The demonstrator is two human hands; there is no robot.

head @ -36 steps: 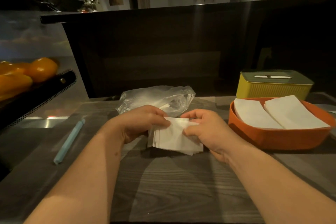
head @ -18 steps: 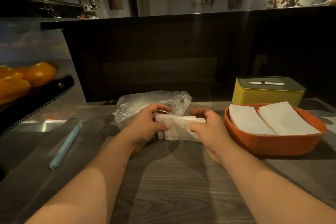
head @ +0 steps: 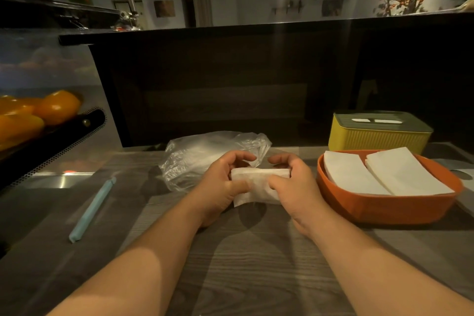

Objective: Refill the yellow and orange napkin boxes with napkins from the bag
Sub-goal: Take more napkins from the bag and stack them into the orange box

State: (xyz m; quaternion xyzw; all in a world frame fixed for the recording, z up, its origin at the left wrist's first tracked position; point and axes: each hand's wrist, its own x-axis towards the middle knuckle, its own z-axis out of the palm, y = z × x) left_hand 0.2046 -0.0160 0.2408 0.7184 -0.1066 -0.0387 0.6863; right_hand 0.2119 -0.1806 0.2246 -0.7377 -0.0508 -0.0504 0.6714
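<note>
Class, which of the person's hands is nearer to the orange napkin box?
Right. The right hand grips the napkin stack at the end beside the orange napkin box; the left hand grips its other end, farther away, by the plastic bag.

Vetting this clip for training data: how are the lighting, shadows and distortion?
Head view: dim, warm light, yet left hand, right hand and napkin stack are sharp. Head view: forearms cast soft shadows on the table, glare on the steel surface at left. Head view: wide-angle lens bends the counter edge.
</note>
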